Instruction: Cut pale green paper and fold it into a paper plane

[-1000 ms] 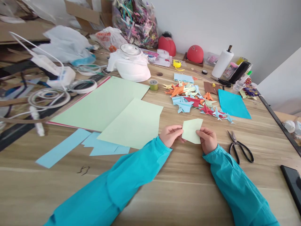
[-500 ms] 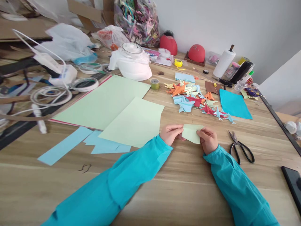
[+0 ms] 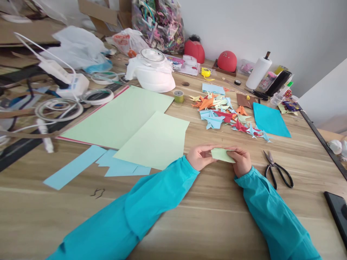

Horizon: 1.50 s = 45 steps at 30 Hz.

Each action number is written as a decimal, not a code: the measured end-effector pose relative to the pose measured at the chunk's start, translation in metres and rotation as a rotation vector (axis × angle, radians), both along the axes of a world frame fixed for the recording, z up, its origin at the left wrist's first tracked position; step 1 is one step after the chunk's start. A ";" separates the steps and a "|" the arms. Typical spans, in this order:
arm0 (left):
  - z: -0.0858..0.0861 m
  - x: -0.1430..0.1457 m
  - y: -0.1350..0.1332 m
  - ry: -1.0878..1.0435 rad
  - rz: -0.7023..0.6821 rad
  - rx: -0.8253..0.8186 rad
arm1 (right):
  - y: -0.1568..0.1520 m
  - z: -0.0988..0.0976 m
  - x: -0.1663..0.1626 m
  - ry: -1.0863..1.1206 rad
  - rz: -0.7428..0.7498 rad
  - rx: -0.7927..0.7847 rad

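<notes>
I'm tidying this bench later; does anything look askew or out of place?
Yes: the loose green sheet lies crooked across the larger green sheet, overhanging its edge, and the blue paper pieces nearby lie at uneven angles. Nothing looks spilled.

The left hand (image 3: pixel 197 159) pinches a small green paper (image 3: pixel 221 154) at its nine o'clock edge, the right hand (image 3: pixel 242 161) at its three o'clock edge, above a wooden table (image 3: pixel 203 224). Reckoned from that paper, folded paper shapes (image 3: pixel 213 121) lie heaped at twelve o'clock, with a red pincushion (image 3: pixel 227 61) beyond them. A flat teal sheet (image 3: pixel 271 121) lies at two, scissors (image 3: pixel 271 164) near three, a black phone (image 3: pixel 336 209) at four. A large green sheet (image 3: pixel 157 139) lies at nine, partly over blue pieces (image 3: pixel 123 170); a thread spool (image 3: pixel 178 96) stands between ten and eleven.
</notes>
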<state>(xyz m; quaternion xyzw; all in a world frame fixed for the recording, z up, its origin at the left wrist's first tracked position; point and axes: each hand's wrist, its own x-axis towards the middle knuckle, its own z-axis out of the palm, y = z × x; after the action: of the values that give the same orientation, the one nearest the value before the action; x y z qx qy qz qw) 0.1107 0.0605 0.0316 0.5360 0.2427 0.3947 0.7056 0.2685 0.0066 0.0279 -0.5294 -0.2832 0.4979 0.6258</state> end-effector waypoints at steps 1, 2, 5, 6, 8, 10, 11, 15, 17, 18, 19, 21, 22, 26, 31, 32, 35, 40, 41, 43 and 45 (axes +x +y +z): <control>-0.002 0.001 0.000 0.013 0.017 0.007 | -0.001 0.000 0.001 -0.007 0.031 0.006; -0.004 0.002 0.001 0.027 0.036 0.003 | -0.002 0.000 0.001 -0.010 0.066 0.018; -0.010 0.003 0.004 0.048 0.114 -0.042 | -0.005 0.000 0.002 -0.009 0.167 0.080; -0.012 0.004 0.005 0.051 0.131 -0.060 | -0.006 0.000 0.001 -0.012 0.191 0.105; -0.013 0.003 0.007 0.063 0.143 -0.087 | -0.007 0.001 0.000 -0.053 0.235 0.145; -0.011 0.003 0.008 0.082 0.137 -0.099 | -0.007 0.001 -0.002 -0.166 0.251 0.161; -0.010 0.003 0.008 0.091 0.134 -0.103 | -0.007 0.001 -0.003 -0.236 0.251 0.158; -0.007 0.003 0.007 0.096 0.120 -0.129 | -0.006 0.001 -0.005 -0.391 0.227 0.126; -0.006 0.003 0.006 0.078 0.117 -0.152 | -0.006 0.001 -0.005 -0.396 0.222 0.113; -0.005 0.003 0.006 0.070 0.115 -0.163 | -0.005 0.001 -0.005 -0.395 0.219 0.108; -0.004 0.002 0.006 0.066 0.113 -0.173 | -0.005 0.001 -0.005 -0.392 0.217 0.103; -0.003 0.001 0.006 0.064 0.103 -0.183 | -0.006 0.002 -0.005 -0.380 0.217 0.095; -0.003 0.001 0.006 0.064 0.099 -0.184 | -0.006 0.002 -0.005 -0.375 0.216 0.093; -0.001 0.000 0.006 0.074 0.114 -0.198 | -0.006 0.004 -0.006 -0.369 0.230 0.085; 0.001 0.000 0.005 0.076 0.149 -0.205 | -0.007 0.004 -0.006 -0.373 0.258 0.095; 0.001 0.000 0.004 0.079 0.152 -0.198 | -0.007 0.004 -0.005 -0.372 0.263 0.094; 0.003 -0.001 0.004 0.108 0.167 -0.174 | -0.008 0.004 -0.005 -0.365 0.277 0.075; 0.006 0.000 0.002 0.143 0.112 -0.152 | -0.008 0.005 -0.004 -0.346 0.266 0.052; 0.007 0.000 0.001 0.165 0.095 -0.132 | -0.007 0.005 -0.003 -0.343 0.259 0.051; 0.008 0.000 0.001 0.219 0.067 -0.090 | -0.007 0.006 -0.003 -0.340 0.252 0.050; 0.008 -0.001 0.001 0.254 0.041 -0.080 | -0.007 0.006 -0.003 -0.336 0.257 0.047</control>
<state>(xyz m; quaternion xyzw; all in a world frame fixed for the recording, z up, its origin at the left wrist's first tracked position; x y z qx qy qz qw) 0.1096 0.0618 0.0398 0.5478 0.3566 0.3282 0.6819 0.2653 -0.0003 0.0340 -0.5499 -0.4603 0.4714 0.5133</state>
